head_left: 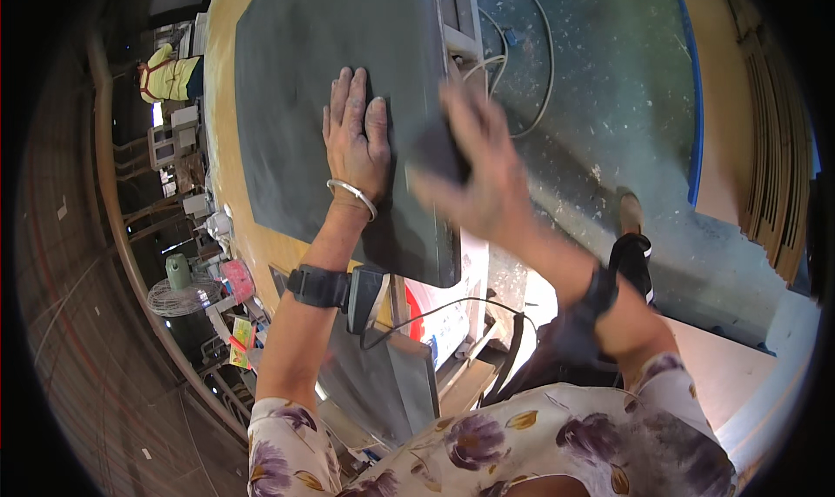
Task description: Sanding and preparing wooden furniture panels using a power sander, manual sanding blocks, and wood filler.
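Note:
A dark grey panel [296, 123] with a rounded near corner lies on the light wooden work table. My left hand [357, 145] rests flat on the panel, palm down and fingers stretched, with nothing in it. Over the panel's right edge, my right hand [487, 171] is smeared by motion. Its fingers are wrapped round a dark block [437, 152] that looks like a sanding block. Whether the block touches the panel is too blurred to tell.
A cable [550, 62] loops beside the table's right side, above the worn green floor [609, 106]. Stacked brown sheets [770, 166] stand at far right. A fan [181, 290] and clutter sit at left. Another person [174, 78] is at the far left.

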A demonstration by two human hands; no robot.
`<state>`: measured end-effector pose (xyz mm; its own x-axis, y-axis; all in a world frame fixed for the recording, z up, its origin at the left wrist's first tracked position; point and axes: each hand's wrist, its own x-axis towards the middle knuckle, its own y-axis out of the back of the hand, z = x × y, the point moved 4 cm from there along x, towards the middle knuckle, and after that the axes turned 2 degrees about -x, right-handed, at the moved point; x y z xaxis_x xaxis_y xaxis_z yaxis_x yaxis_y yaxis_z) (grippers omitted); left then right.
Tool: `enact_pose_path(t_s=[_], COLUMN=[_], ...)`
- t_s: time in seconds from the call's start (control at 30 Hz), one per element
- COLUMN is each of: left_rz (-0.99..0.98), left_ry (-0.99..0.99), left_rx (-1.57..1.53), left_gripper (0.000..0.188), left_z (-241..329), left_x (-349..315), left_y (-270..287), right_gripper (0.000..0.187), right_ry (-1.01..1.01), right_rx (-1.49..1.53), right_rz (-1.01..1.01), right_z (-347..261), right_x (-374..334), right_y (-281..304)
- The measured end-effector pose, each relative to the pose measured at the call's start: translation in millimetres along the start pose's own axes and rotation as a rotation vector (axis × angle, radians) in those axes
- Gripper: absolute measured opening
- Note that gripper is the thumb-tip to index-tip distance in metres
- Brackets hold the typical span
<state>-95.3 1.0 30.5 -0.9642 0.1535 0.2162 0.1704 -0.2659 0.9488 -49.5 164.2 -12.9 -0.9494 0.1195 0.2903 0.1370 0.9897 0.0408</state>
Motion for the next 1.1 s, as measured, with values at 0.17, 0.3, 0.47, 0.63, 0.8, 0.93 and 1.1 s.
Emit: enact_pose_path(t_s=[0.17, 0.3, 0.47, 0.63, 0.8, 0.93, 1.1], left_rz=[-0.012, 0.008, 0.029, 0.03, 0.029, 0.043, 0.038], left_ry=[0.004, 0.006, -0.031, 0.001, -0.004, 0.023, 0.029], left_rx=[0.009, -0.013, -0.021, -0.017, -0.016, -0.036, -0.027], left_gripper=[0.045, 0.043, 0.041, 0.041, 0.041, 0.04, 0.038], left_z=[-7.3, -7.5, -14.9, -15.2, -23.0, -22.6, -21.0], left_x=[0.5, -3.0, 5.6, 10.6, 9.4, 12.3, 13.4], left_y=[3.6, 4.0, 7.4, 1.9, 6.7, 6.6, 6.1], right_gripper=[0.08, 0.086, 0.084, 0.081, 0.094, 0.085, 0.086], right_ry=[-0.171, -0.198, -0.22, -0.367, -0.235, -0.793, -0.511], right_rx=[0.157, 0.343, 0.339, 0.324, 0.273, 0.275, 0.366], right_rz=[-0.016, -0.09, -0.032, 0.034, -0.157, -0.64, -0.254], right_z=[3.3, -21.1, -1.4, 17.8, -17.7, 18.8, 31.3], right_x=[-15.9, -127.7, -78.0, -22.8, -150.6, -209.1, -107.9], right_y=[-8.1, -9.1, -23.0, -24.8, -19.3, 5.4, 29.7])
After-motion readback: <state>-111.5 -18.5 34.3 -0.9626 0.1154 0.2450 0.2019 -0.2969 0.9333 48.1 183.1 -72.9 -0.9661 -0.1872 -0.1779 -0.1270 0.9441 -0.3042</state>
